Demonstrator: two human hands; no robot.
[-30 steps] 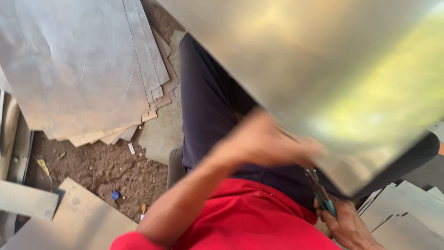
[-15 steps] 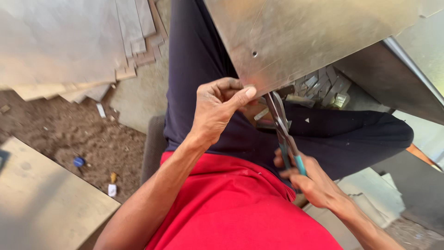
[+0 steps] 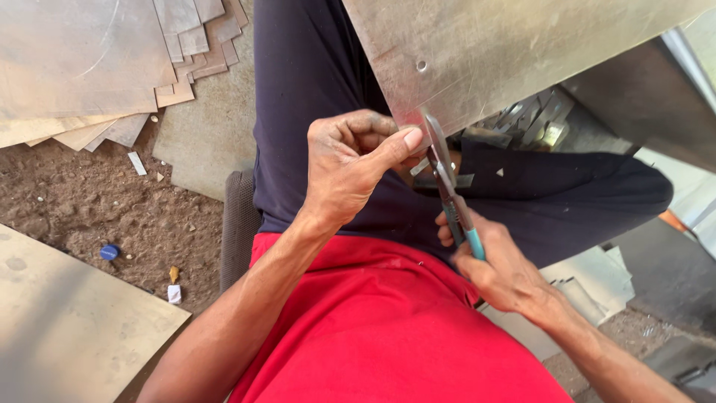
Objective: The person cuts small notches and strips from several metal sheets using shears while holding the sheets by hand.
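Observation:
My left hand (image 3: 354, 160) pinches the near corner of a large dull metal sheet (image 3: 507, 52) that slopes up and away over my lap. My right hand (image 3: 498, 263) grips tin snips (image 3: 447, 179) with teal handles. Their blades are at the sheet's lower edge, right beside my left thumb. A small round hole shows in the sheet just above the blades. Small metal offcuts lie on my dark trousers (image 3: 522, 194). My red shirt (image 3: 388, 328) fills the bottom of the view.
A stack of cut metal sheets (image 3: 89, 67) lies on the dirt ground at upper left. Another flat sheet (image 3: 67, 328) lies at lower left. A blue bottle cap (image 3: 110, 252) and small scraps dot the soil. More sheet pieces (image 3: 589, 280) sit at right.
The view has settled and drawn closer. The big sheet dropped from covering the view to resting over my lap. My left hand took its corner and the snips came up to its edge.

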